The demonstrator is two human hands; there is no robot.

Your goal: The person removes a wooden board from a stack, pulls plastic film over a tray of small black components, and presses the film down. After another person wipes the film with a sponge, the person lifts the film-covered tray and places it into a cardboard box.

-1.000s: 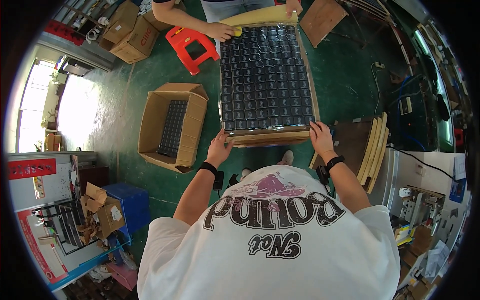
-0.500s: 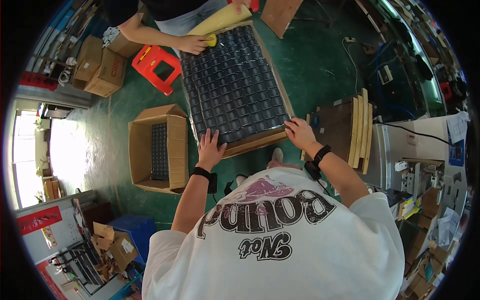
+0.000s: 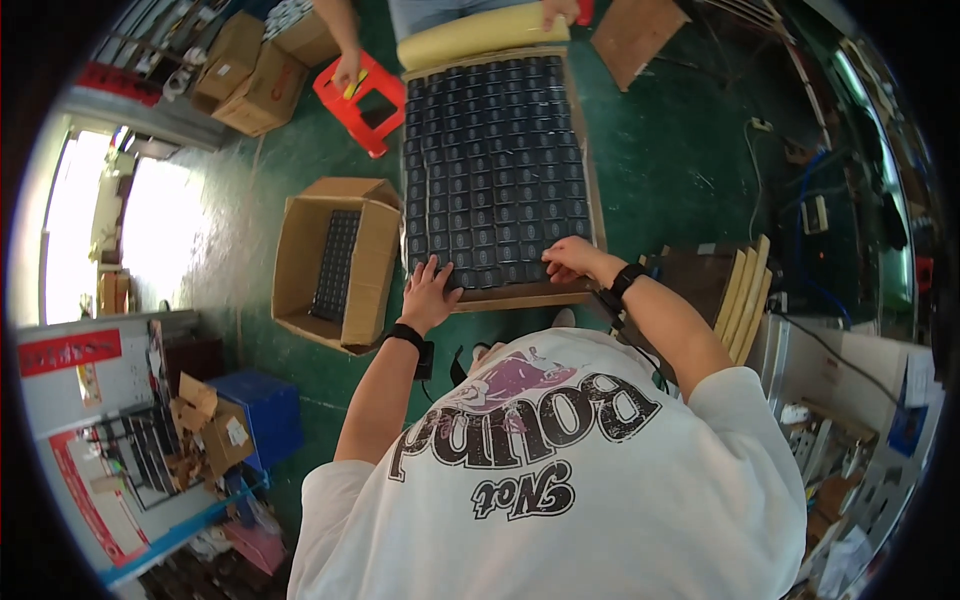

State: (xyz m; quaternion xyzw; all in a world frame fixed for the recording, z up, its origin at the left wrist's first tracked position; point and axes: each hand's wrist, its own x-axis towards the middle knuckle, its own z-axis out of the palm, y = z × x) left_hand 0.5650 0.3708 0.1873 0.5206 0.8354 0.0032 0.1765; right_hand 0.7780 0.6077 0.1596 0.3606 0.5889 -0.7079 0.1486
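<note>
Rows of small black square pieces (image 3: 490,175), with shiny film over them, fill a shallow wooden-edged tray (image 3: 520,297) in front of me. My left hand (image 3: 430,297) rests with fingers spread on the near left corner of the pieces. Over the near right part, my right hand (image 3: 578,260) has its fingers curled together in a pinch, the fingertips just above or touching the pieces; anything between them is too small to make out. At the far end a co-worker's hand (image 3: 560,12) holds a yellow roll (image 3: 480,35) lying across the tray's edge.
The co-worker's other hand (image 3: 347,72) holds a small yellow object above a red stool (image 3: 375,120). An open cardboard box (image 3: 375,270) with more black pieces stands left of the tray. Wooden boards (image 3: 735,300) lean at the right. Cartons (image 3: 260,95) sit far left.
My right hand has left the tray's right corner and moved inward, its fingers now curled. The co-worker's hand with the small yellow object has moved off the pieces toward the stool. My view has turned.
</note>
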